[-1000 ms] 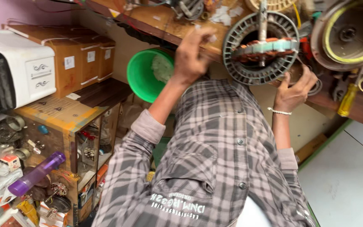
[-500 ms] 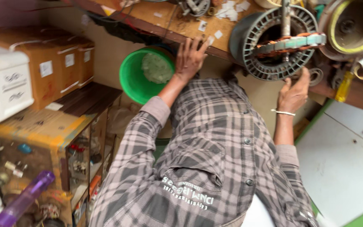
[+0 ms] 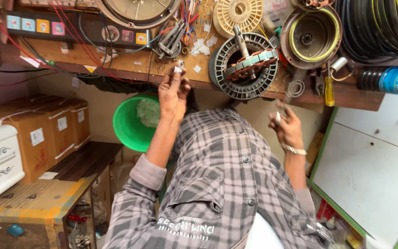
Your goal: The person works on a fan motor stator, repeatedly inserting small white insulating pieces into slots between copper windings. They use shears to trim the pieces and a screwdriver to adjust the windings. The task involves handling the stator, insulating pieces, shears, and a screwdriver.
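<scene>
My left hand point(image 3: 173, 94) is raised at the front edge of the wooden workbench point(image 3: 116, 57) and pinches a small white piece point(image 3: 178, 69) between its fingertips. A round fan motor stator point(image 3: 244, 65) with copper windings and a shaft lies on the bench just right of that hand. My right hand point(image 3: 287, 127), with a bracelet on the wrist, hovers below the bench edge, under the stator. Its fingers are curled and blurred, and something small and pale may sit between them. My plaid shirt point(image 3: 226, 184) fills the lower middle.
A green bucket point(image 3: 127, 124) stands under the bench beside cardboard boxes point(image 3: 38, 131). On the bench lie a motor housing point(image 3: 310, 37), a cream spool point(image 3: 237, 13), a yellow-handled screwdriver point(image 3: 330, 90), wires and black cable coils point(image 3: 378, 27). A white cabinet point(image 3: 374, 170) stands at right.
Both hands have drawn back from the bench. The left hand now pinches a small white piece, and the right hand has left the stator's rim and dropped lower. The camera has tilted upward.
</scene>
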